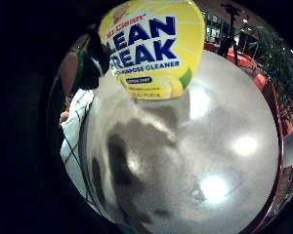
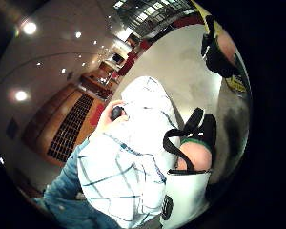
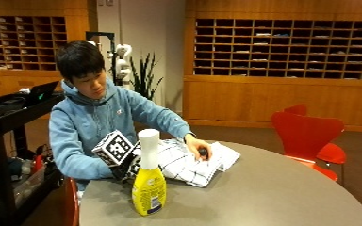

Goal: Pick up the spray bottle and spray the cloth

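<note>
right hand (image 3: 126, 165) low behind bottle (image 3: 148, 183), beside it at table (image 3: 262, 197) edge; grip not discernible. bare hand (image 3: 198, 148) resting on folded checked cloth (image 3: 187, 164), holding small dark object. bottle upright on table, just in front of cloth, label close to palm.

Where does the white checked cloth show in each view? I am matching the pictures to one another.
Outside view: the white checked cloth lies folded on the grey round table, behind the yellow spray bottle, under the person's bare hand.
Little finger side palm view: a strip of it at the table's edge, beside the bottle's label.
Thumb side palm view: it fills the middle.
Shared landmark: the grey tabletop.
</note>
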`<action>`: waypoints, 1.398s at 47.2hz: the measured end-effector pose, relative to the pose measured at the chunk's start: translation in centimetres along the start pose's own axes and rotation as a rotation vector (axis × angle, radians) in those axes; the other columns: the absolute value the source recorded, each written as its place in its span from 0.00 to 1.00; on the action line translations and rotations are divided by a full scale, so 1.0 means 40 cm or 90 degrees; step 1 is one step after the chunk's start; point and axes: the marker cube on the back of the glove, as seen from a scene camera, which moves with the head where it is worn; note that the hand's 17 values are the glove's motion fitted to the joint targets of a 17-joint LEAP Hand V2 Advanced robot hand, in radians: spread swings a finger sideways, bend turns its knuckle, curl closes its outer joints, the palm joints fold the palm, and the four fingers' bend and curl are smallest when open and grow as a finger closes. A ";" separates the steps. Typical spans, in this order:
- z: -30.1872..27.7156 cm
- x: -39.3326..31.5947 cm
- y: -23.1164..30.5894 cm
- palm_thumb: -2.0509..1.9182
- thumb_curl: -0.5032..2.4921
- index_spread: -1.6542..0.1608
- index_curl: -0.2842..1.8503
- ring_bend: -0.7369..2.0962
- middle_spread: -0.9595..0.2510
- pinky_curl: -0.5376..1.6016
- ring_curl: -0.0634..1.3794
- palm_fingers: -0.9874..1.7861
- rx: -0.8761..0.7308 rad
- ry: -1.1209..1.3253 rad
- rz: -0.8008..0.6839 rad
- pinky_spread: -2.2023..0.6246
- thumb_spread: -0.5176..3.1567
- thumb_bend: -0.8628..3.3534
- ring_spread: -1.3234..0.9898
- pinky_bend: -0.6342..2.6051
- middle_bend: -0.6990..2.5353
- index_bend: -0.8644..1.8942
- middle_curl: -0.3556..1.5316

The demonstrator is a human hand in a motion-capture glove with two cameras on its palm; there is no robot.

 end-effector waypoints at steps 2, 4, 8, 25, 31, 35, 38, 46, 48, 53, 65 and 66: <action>0.002 -0.002 0.002 0.77 0.44 0.77 0.30 0.36 0.66 0.41 0.34 0.70 0.008 0.001 0.002 0.78 0.31 0.20 0.50 0.25 0.28 0.36 0.45; 0.004 -0.004 0.004 0.77 0.44 0.77 0.30 0.36 0.66 0.41 0.34 0.70 0.015 0.000 0.004 0.78 0.31 0.20 0.50 0.25 0.28 0.36 0.45; 0.005 -0.004 0.001 0.77 0.44 0.78 0.30 0.36 0.66 0.41 0.34 0.70 0.025 -0.001 0.003 0.78 0.31 0.20 0.50 0.25 0.28 0.36 0.45; 0.001 -0.003 0.003 0.77 0.44 0.78 0.30 0.36 0.66 0.41 0.34 0.70 0.025 -0.006 0.001 0.78 0.31 0.20 0.50 0.25 0.28 0.36 0.45; -0.004 -0.007 0.011 0.77 0.44 0.78 0.30 0.36 0.66 0.41 0.34 0.70 0.018 -0.014 0.018 0.78 0.31 0.20 0.50 0.25 0.28 0.36 0.45; -0.008 0.000 -0.002 0.77 0.44 0.78 0.30 0.36 0.66 0.41 0.34 0.70 0.028 -0.012 0.013 0.78 0.31 0.20 0.50 0.25 0.28 0.36 0.45; -0.011 -0.001 -0.003 0.77 0.44 0.78 0.30 0.36 0.66 0.41 0.34 0.70 0.022 -0.016 0.012 0.78 0.31 0.20 0.50 0.25 0.28 0.36 0.45; -0.010 -0.011 0.017 0.77 0.43 0.78 0.30 0.36 0.66 0.41 0.34 0.70 -0.003 -0.022 0.020 0.78 0.31 0.20 0.50 0.25 0.28 0.36 0.45; -0.010 -0.008 0.010 0.77 0.43 0.78 0.30 0.36 0.66 0.41 0.34 0.70 0.004 -0.019 0.016 0.78 0.31 0.20 0.50 0.25 0.28 0.36 0.45; -0.008 -0.005 0.003 0.77 0.43 0.78 0.30 0.36 0.66 0.41 0.34 0.70 0.005 -0.016 0.009 0.78 0.31 0.20 0.50 0.25 0.28 0.36 0.45; -0.006 -0.004 0.002 0.77 0.43 0.78 0.30 0.36 0.66 0.41 0.34 0.70 0.016 -0.010 0.012 0.78 0.31 0.20 0.50 0.25 0.28 0.36 0.45; -0.006 -0.003 0.003 0.77 0.43 0.78 0.30 0.36 0.66 0.41 0.34 0.70 0.019 -0.010 0.013 0.78 0.31 0.20 0.50 0.25 0.28 0.36 0.45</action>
